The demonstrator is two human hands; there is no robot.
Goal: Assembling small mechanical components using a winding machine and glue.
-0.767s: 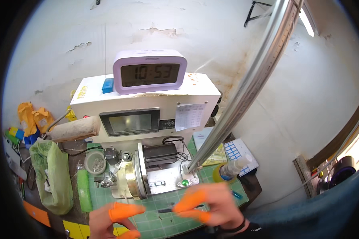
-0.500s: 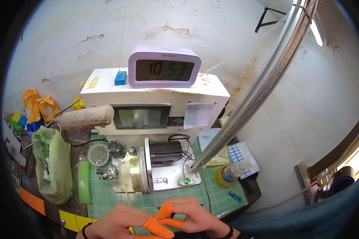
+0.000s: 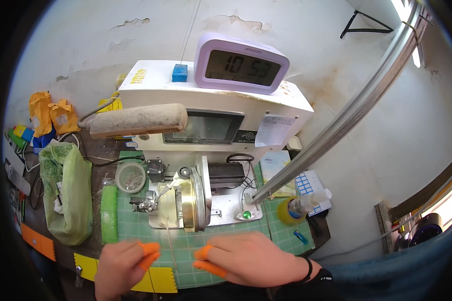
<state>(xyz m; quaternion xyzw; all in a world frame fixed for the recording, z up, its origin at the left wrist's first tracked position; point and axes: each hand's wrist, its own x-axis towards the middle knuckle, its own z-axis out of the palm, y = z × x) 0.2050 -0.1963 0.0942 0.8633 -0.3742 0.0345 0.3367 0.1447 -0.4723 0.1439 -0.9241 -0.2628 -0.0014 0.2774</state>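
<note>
Orange finger cots cover the fingertips of both hands. My left hand (image 3: 121, 267) is over the front edge of the green mat, its fingers bent and pinched together. Across a gap, my right hand (image 3: 251, 257) hovers over the mat, its thumb and fingers also drawn together. What either pinch holds, if anything, is too small to make out. Beyond them stands a bench machine with a brass-coloured wheel (image 3: 188, 205) and a small clamp-like fixture (image 3: 144, 201). A thin pale strand (image 3: 171, 246) hangs from the machine toward the space between my hands.
A bowl of small clear pieces (image 3: 130, 177) sits left of the machine, near a green plastic bag (image 3: 65, 200). A yellow-based bottle (image 3: 291, 209) and a blue lighter-like item (image 3: 301, 237) lie right. A slanted metal post (image 3: 336, 120) rises behind. A clock (image 3: 242, 64) tops the machine.
My hands were together at the front of the mat and have parted, the left going left. The view has shifted, so the machine and clock appear farther right and higher.
</note>
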